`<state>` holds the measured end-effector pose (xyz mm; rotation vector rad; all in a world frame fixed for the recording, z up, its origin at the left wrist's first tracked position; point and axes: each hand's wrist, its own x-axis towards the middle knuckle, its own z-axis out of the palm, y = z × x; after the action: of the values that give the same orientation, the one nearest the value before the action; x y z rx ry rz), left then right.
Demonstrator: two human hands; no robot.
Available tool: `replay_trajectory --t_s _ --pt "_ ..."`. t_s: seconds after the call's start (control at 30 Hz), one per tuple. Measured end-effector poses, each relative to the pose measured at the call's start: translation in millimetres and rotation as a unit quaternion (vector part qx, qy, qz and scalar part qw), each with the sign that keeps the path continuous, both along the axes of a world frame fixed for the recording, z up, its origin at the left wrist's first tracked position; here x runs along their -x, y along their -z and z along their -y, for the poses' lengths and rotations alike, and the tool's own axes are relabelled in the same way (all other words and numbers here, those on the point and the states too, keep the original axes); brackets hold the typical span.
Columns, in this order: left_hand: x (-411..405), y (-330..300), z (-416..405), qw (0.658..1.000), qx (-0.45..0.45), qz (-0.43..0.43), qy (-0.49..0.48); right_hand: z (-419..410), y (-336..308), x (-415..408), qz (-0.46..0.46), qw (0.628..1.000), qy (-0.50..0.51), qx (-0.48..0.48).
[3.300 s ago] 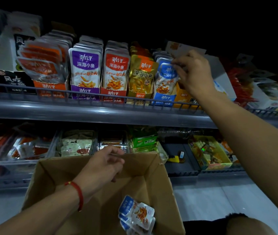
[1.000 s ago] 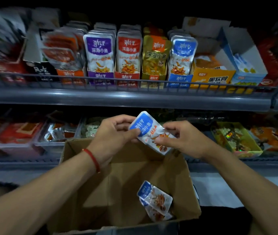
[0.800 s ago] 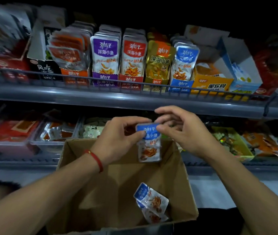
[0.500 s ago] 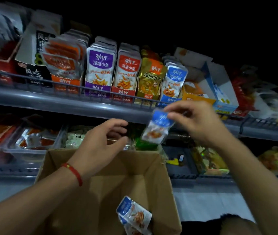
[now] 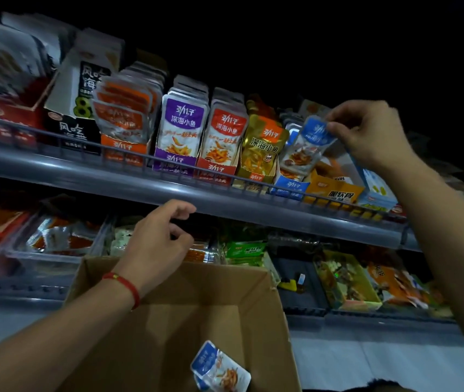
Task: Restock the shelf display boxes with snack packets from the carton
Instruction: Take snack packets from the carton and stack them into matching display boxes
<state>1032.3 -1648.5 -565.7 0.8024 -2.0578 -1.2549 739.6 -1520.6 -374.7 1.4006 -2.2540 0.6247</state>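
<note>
Now right hand (image 5: 372, 134) higher, blue packet (image 5: 308, 144) at display box (image 5: 288, 185)

Two hands (image 5: 157, 244), one carton (image 5: 259, 315), five display boxes (image 5: 177, 161).

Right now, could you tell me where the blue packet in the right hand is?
The blue packet is at the upper shelf, right of centre, pinched by the right hand above the blue display box, just right of the gold packets.
</note>
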Motion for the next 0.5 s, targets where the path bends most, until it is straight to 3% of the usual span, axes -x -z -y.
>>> replay_trajectory --t_s 0.1,0.23,0.5 --pt "-0.3 -0.9 0.8 1.0 -0.001 -0.002 -0.002 10.2 12.2 3.0 0.012 0.999 0.003 -0.037" --pt "-0.1 -2.1 0.2 1.0 0.001 0.0 0.002 18.7 28.3 12.6 -0.038 0.995 0.031 -0.089" --pt "1.4 -2.6 -2.5 1.0 0.016 0.017 0.008 25.1 40.4 25.4 -0.11 0.991 0.054 -0.061"
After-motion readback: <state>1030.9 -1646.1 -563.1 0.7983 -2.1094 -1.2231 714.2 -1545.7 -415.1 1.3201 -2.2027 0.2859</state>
